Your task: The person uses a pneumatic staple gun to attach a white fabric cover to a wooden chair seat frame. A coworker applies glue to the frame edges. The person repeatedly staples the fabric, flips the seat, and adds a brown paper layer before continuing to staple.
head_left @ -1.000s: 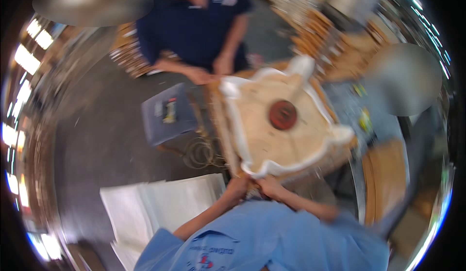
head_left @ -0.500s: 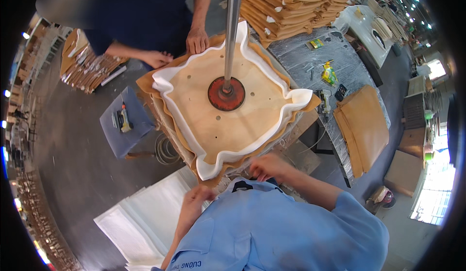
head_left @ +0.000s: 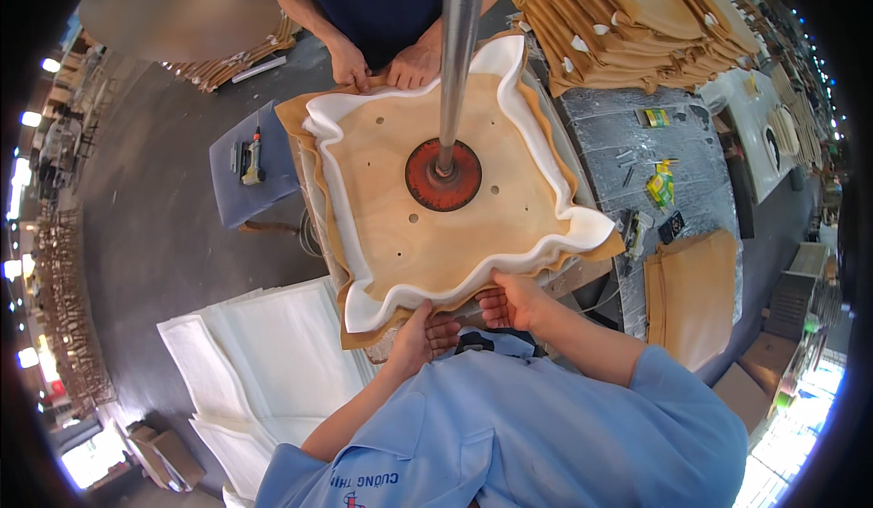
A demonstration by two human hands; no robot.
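Observation:
At the near side of a seat-like stack, my left hand (head_left: 424,337) has its thumb at the edge of a tan leather-like cover (head_left: 359,339), its fingers curled below. My right hand (head_left: 515,302) pinches the same edge farther right, thumb on top. Inside the cover, thick white foam padding (head_left: 596,227) curls up around a square plywood board (head_left: 364,176) with several small holes. A red round disc (head_left: 420,186) on a metal rod (head_left: 462,44) rests on the board's middle. Across from me, a co-worker's two hands (head_left: 414,66) hold the far edge.
A blue padded stool (head_left: 238,167) with a tool on it stands at the left. White sheets (head_left: 273,344) lie at the lower left. To the right, a wrapped table (head_left: 591,126) bears stacked tan covers (head_left: 637,44), small packets, a tool and folded tan pieces (head_left: 696,290).
My hands have moved forward to the near edge and taken hold of the cover. The co-worker has shifted right, both hands now close together at the far edge. The view has turned slightly.

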